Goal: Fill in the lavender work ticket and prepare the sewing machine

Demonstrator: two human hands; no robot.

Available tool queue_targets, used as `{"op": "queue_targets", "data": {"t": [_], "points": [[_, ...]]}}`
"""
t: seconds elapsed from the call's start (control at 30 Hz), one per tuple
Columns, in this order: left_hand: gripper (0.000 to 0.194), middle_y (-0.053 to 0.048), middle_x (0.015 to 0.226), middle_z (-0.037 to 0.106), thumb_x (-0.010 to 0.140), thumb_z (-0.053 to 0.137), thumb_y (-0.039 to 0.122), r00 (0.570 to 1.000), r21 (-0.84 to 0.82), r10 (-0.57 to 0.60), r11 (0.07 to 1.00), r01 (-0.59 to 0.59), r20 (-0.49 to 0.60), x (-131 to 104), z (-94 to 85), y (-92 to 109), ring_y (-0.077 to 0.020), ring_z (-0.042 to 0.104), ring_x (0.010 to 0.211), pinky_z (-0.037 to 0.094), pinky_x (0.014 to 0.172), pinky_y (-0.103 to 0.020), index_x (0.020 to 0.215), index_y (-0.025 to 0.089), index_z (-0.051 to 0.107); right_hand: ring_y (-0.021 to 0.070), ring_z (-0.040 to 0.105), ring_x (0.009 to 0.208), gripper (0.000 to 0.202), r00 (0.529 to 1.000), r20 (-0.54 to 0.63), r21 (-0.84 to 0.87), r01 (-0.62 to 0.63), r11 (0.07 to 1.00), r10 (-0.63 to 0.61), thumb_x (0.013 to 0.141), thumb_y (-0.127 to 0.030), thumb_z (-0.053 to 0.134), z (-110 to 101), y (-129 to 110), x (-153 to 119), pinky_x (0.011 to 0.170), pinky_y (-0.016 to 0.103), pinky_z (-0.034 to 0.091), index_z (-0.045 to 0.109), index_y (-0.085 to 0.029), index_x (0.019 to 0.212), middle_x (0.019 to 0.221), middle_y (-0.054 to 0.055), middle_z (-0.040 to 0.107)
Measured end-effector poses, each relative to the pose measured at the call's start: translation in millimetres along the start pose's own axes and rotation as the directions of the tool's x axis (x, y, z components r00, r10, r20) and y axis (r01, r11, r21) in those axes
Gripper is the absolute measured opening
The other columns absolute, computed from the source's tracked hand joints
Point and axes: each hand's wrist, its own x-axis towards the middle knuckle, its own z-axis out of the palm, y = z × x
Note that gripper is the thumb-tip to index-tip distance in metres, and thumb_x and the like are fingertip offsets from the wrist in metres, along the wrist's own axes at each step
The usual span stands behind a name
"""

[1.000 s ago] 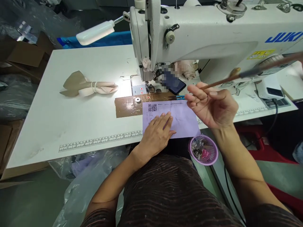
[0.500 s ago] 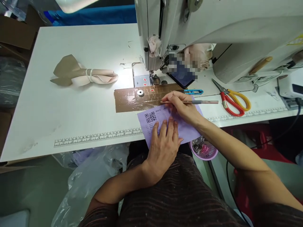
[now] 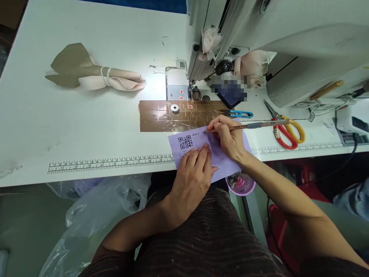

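Note:
A purple paper slip (image 3: 227, 169) with a QR code and printed text lies at the table's front edge, partly over the printed ruler. My left hand (image 3: 193, 181) rests flat on it, fingers stretched out over the lower print. In my right hand (image 3: 230, 139) is a pen (image 3: 253, 125), pinched between thumb and fingers, its tip at the slip's upper edge by a line of print. Behind the slip, brown tape (image 3: 157, 118) covers a strip of table, with a small metal bobbin (image 3: 174, 108) on it. Part of the slip is hidden under both hands.
A sewing machine (image 3: 230, 23) stands behind. Blue thread snips (image 3: 241, 114) and red-and-yellow scissors (image 3: 285, 130) lie at right, near a dark phone (image 3: 232, 96). A tied fabric bundle (image 3: 95, 73) lies left. Below the edge hang a purple basket (image 3: 245, 186) and clear plastic (image 3: 95, 215).
My right hand has moved slightly down and right across the slip, taking the pen tip to the printed line. My left hand stays flat on the paper. The camera view has shifted.

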Motion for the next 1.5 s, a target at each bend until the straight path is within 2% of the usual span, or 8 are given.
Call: {"op": "queue_targets", "data": {"t": [0.23, 0.37, 0.57, 0.87, 1.03, 1.17, 1.3, 1.5], "points": [[0.039, -0.016, 0.132, 0.065, 0.103, 0.047, 0.027, 1.000, 0.038, 0.019, 0.999, -0.018, -0.019, -0.4, 3.7, 0.4, -0.0265, 0.061, 0.118, 0.050, 0.103, -0.040, 0.129, 0.003, 0.062, 0.0131, 0.046, 0.054, 0.019, 0.999, -0.007, -0.101, 0.032, 0.994, -0.033, 0.081, -0.021, 0.044, 1.7, -0.7, -4.3, 0.055, 0.028, 0.038, 0.053, -0.023, 0.065, 0.060, -0.002, 0.055], [0.037, -0.016, 0.133, 0.064, 0.102, 0.048, 0.027, 0.998, 0.043, 0.019, 0.999, -0.017, -0.056, 0.0, 5.2, 0.3, -0.0264, 0.062, 0.115, 0.050, 0.102, -0.040, 0.126, 0.003, 0.064, 0.0132, 0.045, 0.053, 0.020, 0.999, 0.033, -0.125, 0.036, 0.992, -0.032, 0.081, -0.019, 0.043, 1.4, -1.8, -6.7, 0.054, 0.028, 0.036, 0.050, -0.022, 0.063, 0.058, -0.002, 0.053], [0.039, -0.015, 0.136, 0.063, 0.103, 0.046, 0.026, 1.000, 0.062, 0.020, 0.998, -0.019, -0.022, 1.0, 3.3, 0.2, -0.0259, 0.062, 0.116, 0.049, 0.103, -0.039, 0.131, 0.004, 0.061, 0.0128, 0.040, 0.050, 0.022, 0.993, -0.114, -0.115, 0.019, 0.993, -0.032, 0.081, -0.019, 0.043, -1.7, 0.1, -6.1, 0.052, 0.029, 0.033, 0.047, -0.022, 0.059, 0.055, -0.002, 0.048], [0.037, -0.014, 0.136, 0.063, 0.102, 0.049, 0.025, 0.999, 0.072, 0.028, 0.997, -0.025, -0.045, 1.7, 4.0, -0.2, -0.0256, 0.063, 0.114, 0.050, 0.101, -0.039, 0.130, 0.004, 0.063, 0.0120, 0.041, 0.051, 0.023, 0.999, -0.040, -0.169, 0.025, 0.985, -0.032, 0.082, -0.019, 0.041, -5.4, 4.0, -5.5, 0.051, 0.028, 0.031, 0.046, -0.022, 0.059, 0.055, -0.002, 0.049], [0.036, -0.013, 0.135, 0.064, 0.101, 0.052, 0.025, 0.997, 0.080, 0.025, 0.997, -0.019, -0.068, 1.2, 4.9, -0.4, -0.0245, 0.064, 0.112, 0.051, 0.101, -0.038, 0.127, 0.005, 0.065, 0.0116, 0.038, 0.050, 0.023, 0.994, -0.099, -0.272, 0.028, 0.962, -0.056, 0.082, -0.019, 0.041, -4.1, 4.5, -6.3, 0.051, 0.028, 0.028, 0.043, -0.022, 0.059, 0.054, -0.003, 0.045], [0.036, -0.014, 0.134, 0.064, 0.101, 0.053, 0.026, 0.996, 0.066, 0.030, 0.997, -0.025, -0.078, 1.0, 5.3, -0.8, -0.0247, 0.064, 0.113, 0.051, 0.100, -0.038, 0.127, 0.004, 0.064, 0.0112, 0.038, 0.050, 0.022, 0.997, -0.035, -0.253, 0.055, 0.966, -0.066, 0.081, -0.019, 0.040, -4.6, 4.3, -6.4, 0.051, 0.027, 0.029, 0.043, -0.022, 0.059, 0.054, -0.003, 0.046], [0.034, -0.014, 0.133, 0.065, 0.101, 0.053, 0.025, 0.995, 0.064, 0.028, 0.998, -0.022, -0.091, 1.8, 4.8, -1.5, -0.0244, 0.065, 0.111, 0.052, 0.099, -0.038, 0.125, 0.005, 0.066, 0.0117, 0.038, 0.051, 0.024, 0.992, -0.110, -0.295, 0.022, 0.955, -0.057, 0.082, -0.020, 0.040, -6.1, 8.7, -6.8, 0.052, 0.028, 0.029, 0.043, -0.022, 0.059, 0.054, -0.003, 0.045], [0.034, -0.013, 0.133, 0.065, 0.100, 0.054, 0.025, 0.994, 0.063, 0.036, 0.998, -0.030, -0.107, 1.6, 6.8, -1.7, -0.0242, 0.065, 0.111, 0.052, 0.098, -0.038, 0.124, 0.005, 0.067, 0.0115, 0.038, 0.049, 0.024, 0.991, -0.120, -0.242, 0.027, 0.970, -0.058, 0.081, -0.020, 0.040, -5.5, 9.0, -6.8, 0.050, 0.028, 0.029, 0.042, -0.022, 0.057, 0.052, -0.003, 0.044]]}}
